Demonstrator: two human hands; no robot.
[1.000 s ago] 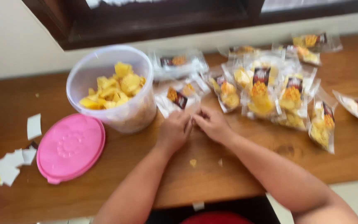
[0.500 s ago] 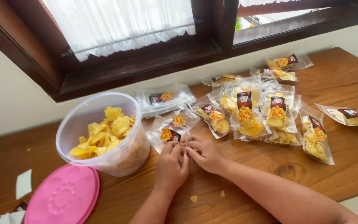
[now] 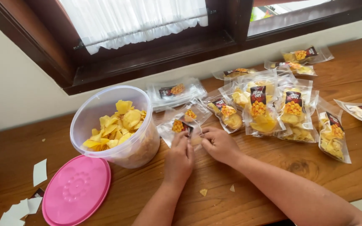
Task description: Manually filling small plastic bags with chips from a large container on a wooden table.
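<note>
My left hand (image 3: 179, 159) and my right hand (image 3: 220, 144) meet at the middle of the wooden table (image 3: 273, 167), both pinching the near edge of a clear plastic pouch (image 3: 180, 128) with a dark and orange label. The pouch lies flat and looks nearly empty. Just left of it stands a round translucent tub (image 3: 118, 125) partly filled with yellow chips (image 3: 114, 124). Its pink lid (image 3: 77, 190) lies flat on the table in front of it.
Several filled chip pouches (image 3: 269, 113) lie spread over the table's right side, more near the wall (image 3: 302, 56). A stack of empty pouches (image 3: 174, 92) sits behind the tub. White paper scraps (image 3: 21, 205) lie at the left; chip crumbs (image 3: 203, 192) lie near my arms.
The camera view tilted up and then steadied, bringing the window into view. My hands stayed together on the same pouch, with only small finger shifts along its edge.
</note>
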